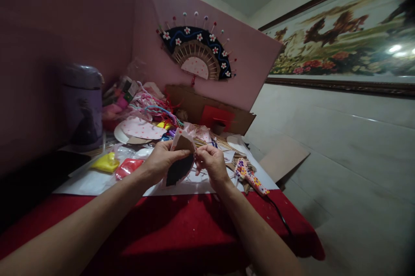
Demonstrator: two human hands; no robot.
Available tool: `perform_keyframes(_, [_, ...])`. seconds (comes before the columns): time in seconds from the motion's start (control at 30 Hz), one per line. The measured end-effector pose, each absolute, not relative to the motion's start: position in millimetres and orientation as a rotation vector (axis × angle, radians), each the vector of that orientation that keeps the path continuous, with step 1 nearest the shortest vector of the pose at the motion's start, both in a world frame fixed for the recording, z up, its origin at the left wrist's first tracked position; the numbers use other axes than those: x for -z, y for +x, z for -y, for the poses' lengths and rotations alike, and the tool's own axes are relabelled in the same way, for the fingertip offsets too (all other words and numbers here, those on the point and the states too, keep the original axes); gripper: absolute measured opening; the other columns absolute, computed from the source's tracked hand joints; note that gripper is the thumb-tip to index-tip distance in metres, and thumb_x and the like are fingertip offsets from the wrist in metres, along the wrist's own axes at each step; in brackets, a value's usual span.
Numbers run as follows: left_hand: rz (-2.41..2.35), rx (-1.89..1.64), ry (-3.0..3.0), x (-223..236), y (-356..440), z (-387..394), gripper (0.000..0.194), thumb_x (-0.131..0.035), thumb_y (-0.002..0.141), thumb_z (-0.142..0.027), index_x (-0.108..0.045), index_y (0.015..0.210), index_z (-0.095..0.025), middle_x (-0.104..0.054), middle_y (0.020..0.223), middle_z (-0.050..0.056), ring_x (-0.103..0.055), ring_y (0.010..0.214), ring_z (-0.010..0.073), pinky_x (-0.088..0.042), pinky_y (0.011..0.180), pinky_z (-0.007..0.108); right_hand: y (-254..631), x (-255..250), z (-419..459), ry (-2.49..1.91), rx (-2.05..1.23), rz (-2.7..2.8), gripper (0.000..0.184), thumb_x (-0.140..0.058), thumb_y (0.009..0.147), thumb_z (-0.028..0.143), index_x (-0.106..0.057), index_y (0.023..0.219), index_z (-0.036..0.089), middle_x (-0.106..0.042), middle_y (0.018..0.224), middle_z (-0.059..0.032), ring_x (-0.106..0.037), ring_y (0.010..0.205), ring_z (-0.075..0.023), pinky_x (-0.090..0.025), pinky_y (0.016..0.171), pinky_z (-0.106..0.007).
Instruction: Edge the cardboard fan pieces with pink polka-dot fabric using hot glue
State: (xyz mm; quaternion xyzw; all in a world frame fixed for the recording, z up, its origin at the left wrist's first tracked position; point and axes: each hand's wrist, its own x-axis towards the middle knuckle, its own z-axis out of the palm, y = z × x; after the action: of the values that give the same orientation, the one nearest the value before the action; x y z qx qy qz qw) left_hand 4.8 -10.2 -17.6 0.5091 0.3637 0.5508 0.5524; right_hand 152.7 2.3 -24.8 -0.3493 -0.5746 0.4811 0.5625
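Note:
My left hand (160, 159) grips a small piece of cardboard (179, 170), its thumb lying across the face. The piece is brown at the top and dark below, with pale spotted fabric or paper folded around its edge. At its right edge the fingers of my right hand (211, 161) are pinched together; whether they hold the edging or something smaller is hidden. Both hands are above the white sheet (81, 186) near the table's front. A flower-patterned glue gun (249, 176) lies to the right of my right hand. Yellow (106, 162) and red (129, 167) clay packets lie left of my left hand.
A decorated fan (197, 51) hangs on the upright pink board (240, 64). Behind the hands are a spotted disc (141, 128), a heap of pipe cleaners (152, 105) and a cardboard strip (191, 96). A purple container (82, 112) stands left. Red cloth (155, 224) covers the table.

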Motion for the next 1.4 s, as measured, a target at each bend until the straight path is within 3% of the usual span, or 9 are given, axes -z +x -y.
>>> perform_keyframes(0.23, [-0.869, -1.309, 1.217, 16.0, 6.6, 13.6, 0.020, -0.075, 0.059, -0.027, -0.065, 0.069, -0.013, -0.061, 0.055, -0.001, -0.051, 0.045, 0.0105, -0.038, 0.047, 0.023, 149.9, 22.2, 3.4, -0.922, -1.048, 1.397, 0.020, -0.060, 0.069, 0.032, -0.051, 0.060, 0.016, -0.051, 0.044, 0.0064, -0.043, 0.030, -0.0067, -0.041, 0.026, -0.019])
perform_keyframes(0.57, [-0.881, -1.306, 1.239, 18.4, 7.6, 12.1, 0.025, -0.075, 0.057, -0.030, -0.063, 0.069, -0.012, -0.058, 0.054, -0.002, -0.049, 0.045, 0.0099, -0.035, 0.044, 0.022, 150.1, 22.9, 0.9, -0.971, -1.048, 1.384, 0.005, -0.053, 0.059, 0.022, -0.050, 0.058, 0.017, -0.049, 0.039, 0.0078, -0.042, 0.029, -0.0076, -0.041, 0.026, -0.020])
perform_keyframes(0.73, [-0.888, -1.306, 1.254, 17.9, 8.5, 13.2, 0.022, -0.074, 0.057, -0.028, -0.063, 0.068, -0.012, -0.059, 0.054, -0.002, -0.050, 0.046, 0.0101, -0.035, 0.046, 0.022, 153.1, 25.4, -2.6, -0.981, -1.069, 1.457, 0.006, -0.050, 0.061, 0.024, -0.049, 0.058, 0.018, -0.045, 0.038, 0.0078, -0.036, 0.031, -0.0070, -0.034, 0.028, -0.019])
perform_keyframes(0.9, [-0.863, -1.307, 1.235, 19.6, 7.4, 11.7, 0.023, -0.075, 0.057, -0.027, -0.063, 0.069, -0.013, -0.059, 0.052, -0.003, -0.051, 0.043, 0.0105, -0.036, 0.045, 0.022, 155.1, 25.3, 3.0, -0.954, -0.537, 1.724, 0.010, -0.056, 0.068, 0.022, -0.051, 0.060, 0.018, -0.047, 0.052, 0.0050, -0.041, 0.048, -0.0077, -0.034, 0.045, -0.020])
perform_keyframes(0.97, [-0.826, -1.294, 1.207, 19.1, 6.6, 11.3, 0.023, -0.075, 0.058, -0.026, -0.064, 0.073, -0.013, -0.062, 0.056, -0.001, -0.053, 0.045, 0.0113, -0.039, 0.047, 0.023, 156.1, 22.8, 6.0, -0.897, -0.467, 1.737, 0.015, -0.056, 0.074, 0.026, -0.052, 0.062, 0.017, -0.048, 0.055, 0.0043, -0.042, 0.051, -0.0079, -0.035, 0.048, -0.020])
perform_keyframes(1.1, [-0.722, -1.224, 1.138, 16.2, 5.1, 12.6, 0.027, -0.075, 0.061, -0.026, -0.066, 0.082, -0.011, -0.069, 0.068, 0.005, -0.061, 0.056, 0.0150, -0.045, 0.055, 0.026, 157.6, 20.4, 4.7, -0.858, -0.750, 1.457, 0.029, -0.048, 0.083, 0.040, -0.050, 0.063, 0.018, -0.042, 0.049, 0.0062, -0.036, 0.040, -0.0069, -0.029, 0.037, -0.019])
perform_keyframes(1.27, [-0.641, -1.188, 1.111, 16.0, 3.0, 12.5, 0.028, -0.076, 0.061, -0.023, -0.066, 0.084, -0.012, -0.070, 0.070, 0.005, -0.062, 0.057, 0.0160, -0.047, 0.056, 0.027, 154.6, 25.1, -2.8, -0.839, -1.260, 1.312, 0.026, -0.060, 0.071, 0.040, -0.053, 0.060, 0.017, -0.044, 0.048, 0.0063, -0.036, 0.037, -0.0068, -0.030, 0.031, -0.018])
perform_keyframes(1.4, [-0.599, -1.164, 1.126, 17.0, 1.8, 11.4, 0.027, -0.075, 0.062, -0.024, -0.065, 0.084, -0.012, -0.070, 0.071, 0.006, -0.063, 0.057, 0.0164, -0.048, 0.056, 0.028, 151.2, 26.5, -2.3, -0.707, -1.442, 1.261, 0.025, -0.063, 0.070, 0.036, -0.054, 0.057, 0.017, -0.043, 0.047, 0.0062, -0.035, 0.039, -0.0065, -0.030, 0.035, -0.018])
